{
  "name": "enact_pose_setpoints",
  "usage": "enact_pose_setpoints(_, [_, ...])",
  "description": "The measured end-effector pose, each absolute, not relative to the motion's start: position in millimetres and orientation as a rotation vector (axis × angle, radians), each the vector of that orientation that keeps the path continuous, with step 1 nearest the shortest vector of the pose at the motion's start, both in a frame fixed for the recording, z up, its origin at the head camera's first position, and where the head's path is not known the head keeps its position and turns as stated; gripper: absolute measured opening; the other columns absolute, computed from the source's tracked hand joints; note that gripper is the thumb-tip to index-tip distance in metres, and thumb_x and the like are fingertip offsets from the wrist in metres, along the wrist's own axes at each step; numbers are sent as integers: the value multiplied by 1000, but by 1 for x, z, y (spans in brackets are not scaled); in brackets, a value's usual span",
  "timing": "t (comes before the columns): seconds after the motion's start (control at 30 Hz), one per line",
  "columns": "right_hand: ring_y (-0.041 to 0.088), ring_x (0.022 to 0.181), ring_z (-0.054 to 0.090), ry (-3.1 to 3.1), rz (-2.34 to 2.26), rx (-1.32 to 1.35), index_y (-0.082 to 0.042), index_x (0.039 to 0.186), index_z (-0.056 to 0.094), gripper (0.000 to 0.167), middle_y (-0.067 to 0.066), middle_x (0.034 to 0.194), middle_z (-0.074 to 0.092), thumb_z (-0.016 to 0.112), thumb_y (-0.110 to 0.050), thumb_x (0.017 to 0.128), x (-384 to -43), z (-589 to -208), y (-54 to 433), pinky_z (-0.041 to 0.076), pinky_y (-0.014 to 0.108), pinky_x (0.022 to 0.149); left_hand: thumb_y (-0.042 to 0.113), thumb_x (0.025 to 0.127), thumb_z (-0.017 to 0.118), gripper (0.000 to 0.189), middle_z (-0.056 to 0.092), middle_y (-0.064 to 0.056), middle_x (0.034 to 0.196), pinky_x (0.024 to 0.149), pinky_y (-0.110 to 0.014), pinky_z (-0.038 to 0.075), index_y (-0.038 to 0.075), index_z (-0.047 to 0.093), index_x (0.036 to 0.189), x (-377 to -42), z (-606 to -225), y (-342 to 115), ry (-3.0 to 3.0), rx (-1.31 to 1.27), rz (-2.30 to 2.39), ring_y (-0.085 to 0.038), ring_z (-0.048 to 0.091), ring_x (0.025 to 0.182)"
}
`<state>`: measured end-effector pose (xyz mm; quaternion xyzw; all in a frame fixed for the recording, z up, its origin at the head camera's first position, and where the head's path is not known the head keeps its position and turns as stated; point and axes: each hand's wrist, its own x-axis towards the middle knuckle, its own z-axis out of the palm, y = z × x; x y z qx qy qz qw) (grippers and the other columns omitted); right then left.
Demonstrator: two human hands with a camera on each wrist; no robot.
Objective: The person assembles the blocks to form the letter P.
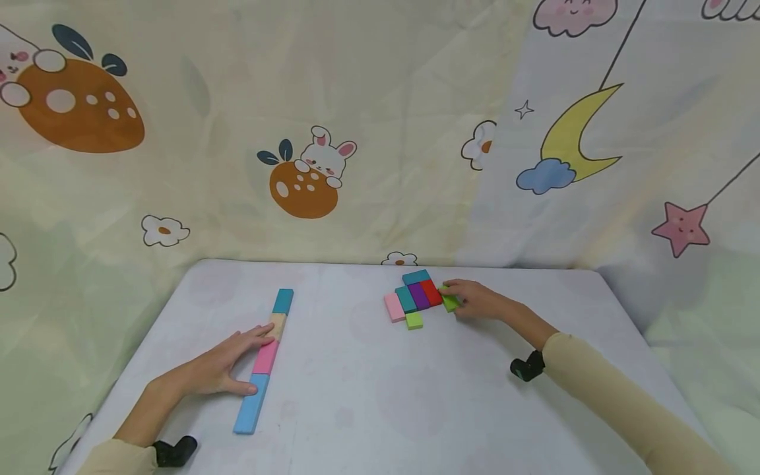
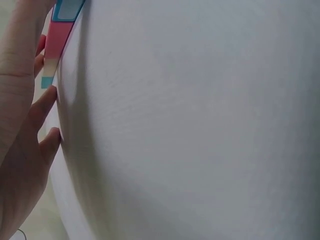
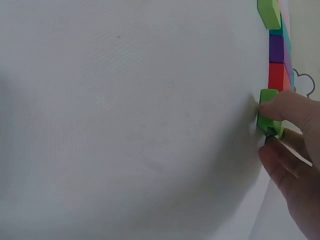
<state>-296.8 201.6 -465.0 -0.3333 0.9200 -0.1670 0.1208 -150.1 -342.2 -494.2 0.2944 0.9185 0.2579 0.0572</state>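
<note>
Green block (image 1: 449, 303), just beside red block (image 1: 431, 293) toward table's (image 1: 356, 389) far edge, pinched by right hand (image 1: 479, 301), thumb against fingers. Left hand (image 1: 215, 364) spread, touching block row (image 1: 265, 358). Likely light, stiff, smoothish, sturdy; best grip: opposite side faces.

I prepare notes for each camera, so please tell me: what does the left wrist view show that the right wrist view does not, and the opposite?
Only the left wrist view: the left hand at a line of a light blue block, bright pink block, cream block and teal end block.

Only the right wrist view: the right hand holding a green block, with a red block, a purple block and a second green block further along.

Both: the white tabletop and pale cloth.
</note>
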Motion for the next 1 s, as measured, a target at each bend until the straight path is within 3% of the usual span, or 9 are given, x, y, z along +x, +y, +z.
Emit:
enact_pose_setpoints(0.17, [36,120,54,2667,-514,-890,-2,135,55,51,22,136,53,65,-7,85,-298,-456,197,56,43,93,53,75,77,82,33,-11,158,108,5,-2,21,44,143,-149,-493,-342,2781,891,785,-9,22,148])
enact_pose_setpoints(0.27, [30,114,56,2685,-536,-876,-2,134,56,53,18,131,55,70,-12,85,-300,-441,189,56,42,92,53,75,77,83,32,-10,158,108,5,-2,20,44,143,-150,-492,-342,2777,882,782,-15,24,147])
enact_pose_setpoints(0.37, [30,111,57,2698,-570,-948,0,133,57,53,18,128,56,70,-14,84,-297,-426,177,57,41,90,53,73,78,83,31,-8,159,108,5,-2,21,45,143,-149,-491,-340,2766,843,778,-22,26,146])
enact_pose_setpoints(0.47, [30,110,57,2687,-579,-1038,-2,133,57,52,18,130,56,69,-17,85,-292,-416,160,57,40,89,56,73,77,84,30,-6,160,107,5,-3,24,44,143,-149,-490,-341,2762,807,760,-21,25,147])
enact_pose_setpoints(0.67, [28,107,59,2601,-650,-1221,-3,135,56,50,16,132,57,65,-24,90,-285,-414,85,52,33,87,53,73,78,84,31,-8,159,107,5,-3,22,45,142,-148,-489,-348,2783,814,773,-15,24,148])
enact_pose_setpoints(0.83, [24,112,60,2522,-655,-1273,-6,138,53,51,12,132,56,64,-28,93,-286,-419,10,53,25,87,57,73,76,85,29,-3,160,108,4,-3,25,43,144,-151,-492,-345,2744,786,767,-22,25,147])
enact_pose_setpoints(0.87, [24,114,60,2519,-658,-1270,-5,137,54,51,11,131,57,65,-29,93,-288,-420,-5,53,24,88,58,73,76,85,28,-3,160,114,-2,-1,25,43,144,-151,-493,-344,2745,788,753,-25,25,147])
enact_pose_setpoints(1.0, [23,114,61,2537,-713,-1192,-5,130,57,49,7,126,62,70,-28,90,-299,-422,-54,53,22,90,59,72,76,85,28,1,161,119,-10,1,29,43,143,-151,-494,-343,2744,751,763,-28,26,147])
